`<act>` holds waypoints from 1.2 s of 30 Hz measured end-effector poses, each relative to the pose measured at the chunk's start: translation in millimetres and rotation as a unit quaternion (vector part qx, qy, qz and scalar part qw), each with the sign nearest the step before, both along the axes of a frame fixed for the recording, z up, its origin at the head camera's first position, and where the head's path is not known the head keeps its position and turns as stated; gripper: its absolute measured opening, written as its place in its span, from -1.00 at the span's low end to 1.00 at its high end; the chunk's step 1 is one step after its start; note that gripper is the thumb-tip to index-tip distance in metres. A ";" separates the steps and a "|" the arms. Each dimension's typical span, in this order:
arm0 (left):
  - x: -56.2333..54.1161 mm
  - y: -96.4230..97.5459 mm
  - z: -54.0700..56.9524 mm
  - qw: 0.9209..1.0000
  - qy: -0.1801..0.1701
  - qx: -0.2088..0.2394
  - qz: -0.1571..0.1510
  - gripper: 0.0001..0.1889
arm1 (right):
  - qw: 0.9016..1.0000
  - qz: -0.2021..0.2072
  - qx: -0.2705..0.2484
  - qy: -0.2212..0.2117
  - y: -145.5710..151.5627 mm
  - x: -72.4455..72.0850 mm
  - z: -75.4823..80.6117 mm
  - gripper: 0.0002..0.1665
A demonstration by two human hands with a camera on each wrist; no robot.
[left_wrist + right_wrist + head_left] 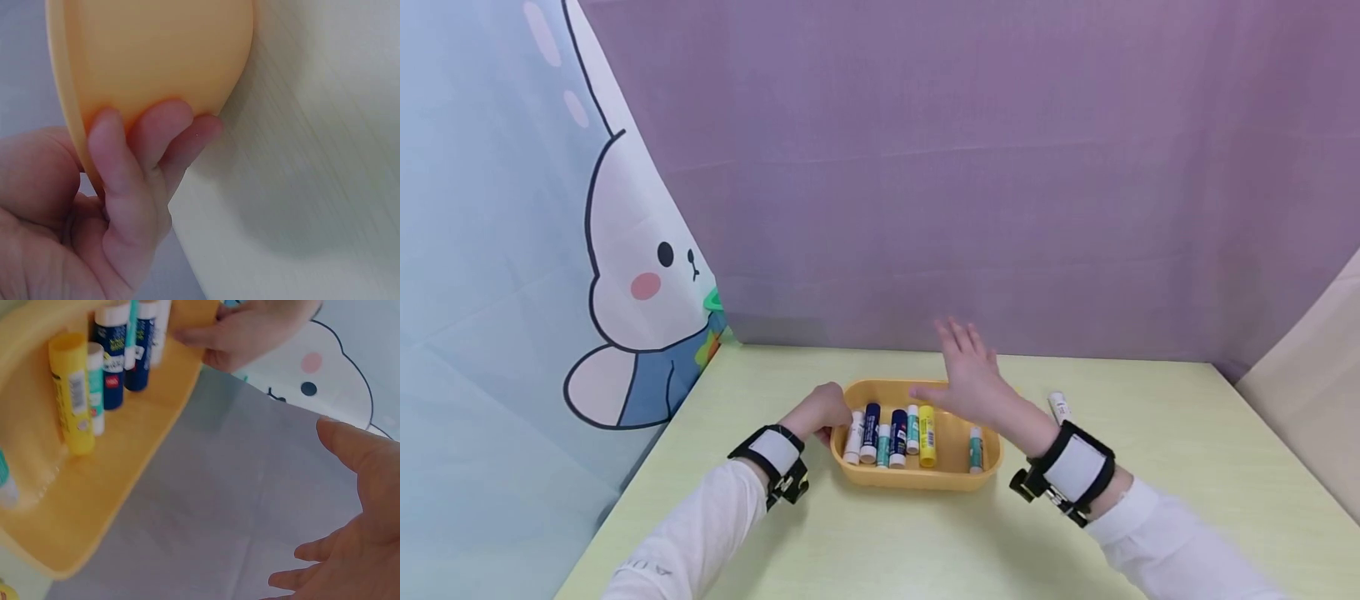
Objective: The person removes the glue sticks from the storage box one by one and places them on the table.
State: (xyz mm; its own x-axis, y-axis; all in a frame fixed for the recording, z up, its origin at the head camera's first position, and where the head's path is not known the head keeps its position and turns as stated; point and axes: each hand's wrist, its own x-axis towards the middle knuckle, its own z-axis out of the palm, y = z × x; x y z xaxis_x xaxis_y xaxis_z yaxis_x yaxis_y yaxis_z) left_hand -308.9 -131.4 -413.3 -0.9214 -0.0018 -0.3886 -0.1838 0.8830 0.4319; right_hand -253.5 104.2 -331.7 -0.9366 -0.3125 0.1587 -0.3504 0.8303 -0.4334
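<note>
Pale yellow-green table (925,542) fills the lower part of the head view; fine streaked grain shows at right of the left wrist view. Purple cloth (925,167) hangs behind it, upper centre to upper right, lightly creased. Light-blue cloth (482,275) covers the left side, printed with a white cartoon animal (647,321): black outline, pink cheek, blue clothing. Cream cloth (1315,383) occupies the right edge. Cartoon print also visible, upper right, right wrist view.

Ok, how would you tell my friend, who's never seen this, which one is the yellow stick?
On the pale table, find the orange tray that the left hand grips at one end. Inside, near the middle, is the yellow stick, beside a thinner teal-and-white stick. No other stick in there is yellow.
</note>
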 end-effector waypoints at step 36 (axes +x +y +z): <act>2.3 -0.6 4.0 1.000 0.000 0.012 0.000 -0.81 | 0.994 -0.009 0.061 -0.090 -29.3 -16.9 -102.6 -0.07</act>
